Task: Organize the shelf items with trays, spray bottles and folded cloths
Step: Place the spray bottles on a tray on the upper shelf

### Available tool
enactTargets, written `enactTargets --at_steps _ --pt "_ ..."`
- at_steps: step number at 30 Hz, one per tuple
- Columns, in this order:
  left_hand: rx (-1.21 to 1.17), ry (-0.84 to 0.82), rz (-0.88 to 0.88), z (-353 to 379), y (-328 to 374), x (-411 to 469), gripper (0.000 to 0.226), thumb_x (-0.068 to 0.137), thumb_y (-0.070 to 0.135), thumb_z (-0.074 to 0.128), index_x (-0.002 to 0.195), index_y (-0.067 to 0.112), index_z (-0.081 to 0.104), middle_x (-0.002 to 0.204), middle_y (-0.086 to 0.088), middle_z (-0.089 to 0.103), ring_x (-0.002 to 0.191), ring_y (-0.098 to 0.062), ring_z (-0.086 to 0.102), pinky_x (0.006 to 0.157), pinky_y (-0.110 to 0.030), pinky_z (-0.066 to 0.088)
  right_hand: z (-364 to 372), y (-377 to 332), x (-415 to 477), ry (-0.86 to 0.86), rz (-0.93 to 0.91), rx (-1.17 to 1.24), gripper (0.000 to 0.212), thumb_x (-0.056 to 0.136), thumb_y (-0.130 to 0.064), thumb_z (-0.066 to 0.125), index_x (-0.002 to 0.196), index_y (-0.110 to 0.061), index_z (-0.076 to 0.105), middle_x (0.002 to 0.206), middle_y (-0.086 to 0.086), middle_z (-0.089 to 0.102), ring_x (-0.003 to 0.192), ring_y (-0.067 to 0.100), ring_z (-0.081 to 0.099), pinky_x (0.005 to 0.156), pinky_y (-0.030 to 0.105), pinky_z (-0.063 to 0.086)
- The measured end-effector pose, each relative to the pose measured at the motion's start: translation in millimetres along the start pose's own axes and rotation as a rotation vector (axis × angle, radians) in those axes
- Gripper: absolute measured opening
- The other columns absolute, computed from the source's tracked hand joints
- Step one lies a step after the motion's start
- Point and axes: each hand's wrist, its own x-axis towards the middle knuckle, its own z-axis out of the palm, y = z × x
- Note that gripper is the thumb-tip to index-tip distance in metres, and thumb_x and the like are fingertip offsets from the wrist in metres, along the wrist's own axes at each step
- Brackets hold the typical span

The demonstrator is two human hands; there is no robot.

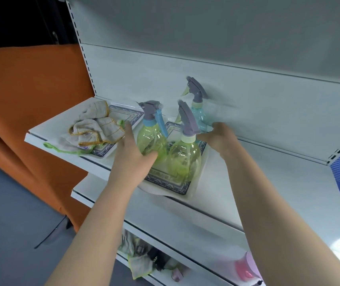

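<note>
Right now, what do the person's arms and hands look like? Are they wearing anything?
Both arms are bare: no sleeves show on the left forearm or the right forearm. The left hand and right hand wear no gloves, and I see no rings, watch or bracelet. The picture is slightly blurred, so tiny things could be missed.

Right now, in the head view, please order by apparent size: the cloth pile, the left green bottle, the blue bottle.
1. cloth pile
2-3. left green bottle and blue bottle look alike; the blue one stands farther back, partly behind the right hand, so unranked.
</note>
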Motion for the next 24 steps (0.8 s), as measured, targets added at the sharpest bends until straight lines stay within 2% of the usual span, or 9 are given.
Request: enactTargets --at_steps 3,5,7,11,14,16,18,21,24 --pt "0.034 -0.110 0.063 3 -9 15 0.095 0.084 0.035 0.068 0.157 0.035 0.008 0.132 0.013 0.048 0.107 -0.009 0.055 0.073 -0.018 0.039 2 2 -10 -0.029 0.066 -0.056 0.038 0.083 -0.030 0.072 0.102 -0.003 0.055 0.087 0.007 0.054 0.071 0.023 0.050 0.059 0.030 0.038" --pt "0.040 -0.137 0.112 6 -13 25 0.090 0.083 0.039 0.068 0.156 0.036 0.016 0.134 0.006 0.055 0.118 -0.015 0.056 0.081 -0.026 0.041 4 3 -13 -0.028 0.121 -0.014 0.042 0.085 -0.027 0.069 0.115 0.001 0.060 0.081 0.010 0.059 0.065 0.023 0.051 0.061 0.030 0.040" --pt "0.057 -0.173 0.120 9 -12 31 0.092 0.087 0.039 0.068 0.158 0.031 0.011 0.141 -0.004 0.052 0.124 -0.021 0.054 0.089 -0.027 0.038 6 4 -18 0.002 0.153 0.050 0.050 0.086 -0.023 0.067 0.125 0.005 0.056 0.084 0.014 0.065 0.070 0.027 0.058 0.065 0.033 0.044" --pt "0.120 -0.237 0.183 9 -11 44 0.096 0.087 0.049 0.065 0.159 0.029 0.004 0.144 -0.010 0.052 0.111 -0.027 0.062 0.097 -0.037 0.047 12 9 -28 0.079 0.184 0.143 0.055 0.088 -0.026 0.068 0.130 0.006 0.051 0.110 0.023 0.069 0.079 0.025 0.055 0.067 0.034 0.042" --pt "0.181 -0.216 0.202 -1 -16 53 0.092 0.087 0.053 0.059 0.159 0.026 0.007 0.154 -0.010 0.041 0.136 -0.031 0.043 0.111 -0.050 0.037 18 15 -42 0.168 0.227 0.144 0.058 0.089 -0.029 0.062 0.141 -0.006 0.048 0.123 0.016 0.067 0.089 0.020 0.049 0.084 0.040 0.049" --pt "0.059 -0.253 0.178 -7 -22 55 0.078 0.094 0.044 0.049 0.159 0.029 0.008 0.162 -0.006 0.027 0.147 -0.026 0.026 0.118 -0.049 0.025 24 16 -54 0.209 0.254 0.183 0.055 0.091 -0.026 0.058 0.143 -0.012 0.048 0.116 0.012 0.070 0.084 0.022 0.051 0.084 0.040 0.051" --pt "-0.064 -0.315 0.170 -8 -25 53 0.068 0.100 0.036 0.042 0.159 0.031 0.009 0.165 0.001 0.019 0.150 -0.021 0.020 0.120 -0.045 0.020 29 16 -65 0.257 0.272 0.270 0.051 0.091 -0.023 0.057 0.141 -0.014 0.049 0.096 0.007 0.070 0.069 0.020 0.054 0.068 0.036 0.047" --pt "-0.223 -0.332 0.112 -8 -27 54 0.063 0.101 0.037 0.043 0.158 0.030 0.018 0.164 0.007 0.020 0.150 -0.015 0.021 0.115 -0.035 0.021 39 9 -83 0.318 0.287 0.304 0.048 0.091 -0.022 0.057 0.138 -0.015 0.051 0.082 0.002 0.067 0.054 0.017 0.053 0.060 0.032 0.044" --pt "-0.454 -0.351 -0.010 -10 -29 58 0.073 0.086 0.051 0.045 0.154 0.030 0.031 0.162 0.012 0.027 0.148 -0.011 0.025 0.109 -0.031 0.022 46 5 -100 0.353 0.297 0.282 0.042 0.094 -0.022 0.054 0.136 -0.018 0.053 0.080 0.000 0.065 0.052 0.015 0.056 0.061 0.029 0.044"
